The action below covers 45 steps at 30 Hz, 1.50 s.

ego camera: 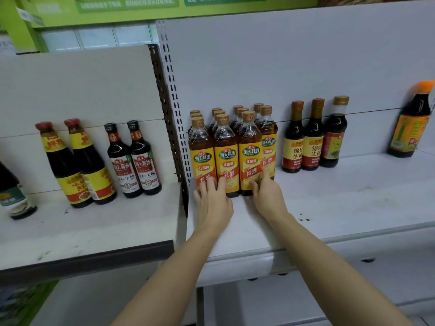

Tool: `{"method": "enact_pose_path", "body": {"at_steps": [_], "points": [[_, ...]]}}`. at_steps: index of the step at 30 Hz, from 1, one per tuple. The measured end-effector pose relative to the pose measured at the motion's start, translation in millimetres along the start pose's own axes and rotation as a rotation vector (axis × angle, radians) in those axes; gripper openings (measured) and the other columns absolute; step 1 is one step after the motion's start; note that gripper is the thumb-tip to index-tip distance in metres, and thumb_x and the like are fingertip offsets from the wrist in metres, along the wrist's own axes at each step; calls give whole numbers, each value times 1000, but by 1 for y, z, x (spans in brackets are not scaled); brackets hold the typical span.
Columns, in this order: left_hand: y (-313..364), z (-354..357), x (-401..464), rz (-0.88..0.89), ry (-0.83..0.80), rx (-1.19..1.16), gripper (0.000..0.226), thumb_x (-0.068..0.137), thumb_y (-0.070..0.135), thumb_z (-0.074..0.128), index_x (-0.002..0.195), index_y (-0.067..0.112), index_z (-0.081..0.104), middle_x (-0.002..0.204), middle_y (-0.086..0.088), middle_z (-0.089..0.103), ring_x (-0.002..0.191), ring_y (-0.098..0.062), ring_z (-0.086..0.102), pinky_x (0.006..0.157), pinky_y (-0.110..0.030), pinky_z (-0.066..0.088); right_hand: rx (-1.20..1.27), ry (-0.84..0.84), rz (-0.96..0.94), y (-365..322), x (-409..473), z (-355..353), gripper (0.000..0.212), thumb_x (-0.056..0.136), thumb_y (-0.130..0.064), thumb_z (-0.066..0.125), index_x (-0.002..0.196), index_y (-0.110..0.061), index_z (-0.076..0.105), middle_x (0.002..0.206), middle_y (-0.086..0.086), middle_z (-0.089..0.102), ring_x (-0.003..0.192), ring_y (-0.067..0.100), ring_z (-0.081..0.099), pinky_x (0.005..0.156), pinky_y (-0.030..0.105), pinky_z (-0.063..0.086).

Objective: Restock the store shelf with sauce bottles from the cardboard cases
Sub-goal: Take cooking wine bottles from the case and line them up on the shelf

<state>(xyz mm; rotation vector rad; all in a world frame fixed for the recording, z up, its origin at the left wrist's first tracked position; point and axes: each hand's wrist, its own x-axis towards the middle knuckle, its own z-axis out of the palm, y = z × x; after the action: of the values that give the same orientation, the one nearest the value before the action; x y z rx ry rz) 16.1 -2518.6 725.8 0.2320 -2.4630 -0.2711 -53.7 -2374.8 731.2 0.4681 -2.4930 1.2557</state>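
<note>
Several amber cooking-wine bottles (226, 151) with yellow labels and gold caps stand in rows at the left end of the white shelf (329, 203). My left hand (213, 201) lies flat on the shelf, its straight fingers pressing against the bases of the two front-left bottles. My right hand (267, 196) touches the base of the front-right bottle (250, 156), fingers extended. Neither hand holds a bottle. No cardboard case is in view.
Three dark soy sauce bottles (314, 137) stand to the right of the group, and an orange-capped bottle (412, 121) at the far right. The neighbouring left shelf (94, 227) carries oyster sauce bottles (77, 163) and soy sauce bottles (134, 161). A slotted upright (171, 118) divides the bays.
</note>
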Motion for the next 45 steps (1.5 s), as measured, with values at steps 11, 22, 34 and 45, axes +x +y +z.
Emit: {"method": "enact_pose_path", "body": {"at_steps": [11, 22, 34, 45], "points": [[-3, -3, -3, -104, 62, -102, 58, 89, 9, 65, 143, 25, 51, 152, -12, 24, 141, -41, 24, 102, -50, 51, -29, 34, -213, 4, -3, 4, 37, 89, -3, 65, 121, -14, 50, 126, 8, 42, 109, 31, 55, 93, 43, 54], [-3, -2, -4, -58, 42, -53, 59, 89, 9, 63, 142, 34, 52, 142, -8, 40, 139, -45, 27, 97, -48, 54, 1, 38, -212, 7, 2, 8, 36, 88, -7, 69, 118, -14, 51, 125, 7, 39, 112, 29, 51, 98, 41, 50], [-8, -18, -12, -100, -191, -110, 73, 96, 9, 52, 153, 48, 30, 153, -1, 26, 138, -33, 23, 110, -47, 41, -106, -194, -87, -8, -10, -13, 45, 92, -19, 66, 133, -17, 46, 139, 8, 41, 121, 29, 51, 101, 45, 50], [-62, -109, -47, -98, -249, -309, 35, 98, 18, 49, 130, 25, 61, 113, -2, 68, 102, -24, 62, 87, -42, 54, 79, -188, -139, -105, -83, 7, 7, 100, -16, 57, 106, -16, 53, 86, -1, 62, 76, 14, 58, 65, 27, 44]]}}
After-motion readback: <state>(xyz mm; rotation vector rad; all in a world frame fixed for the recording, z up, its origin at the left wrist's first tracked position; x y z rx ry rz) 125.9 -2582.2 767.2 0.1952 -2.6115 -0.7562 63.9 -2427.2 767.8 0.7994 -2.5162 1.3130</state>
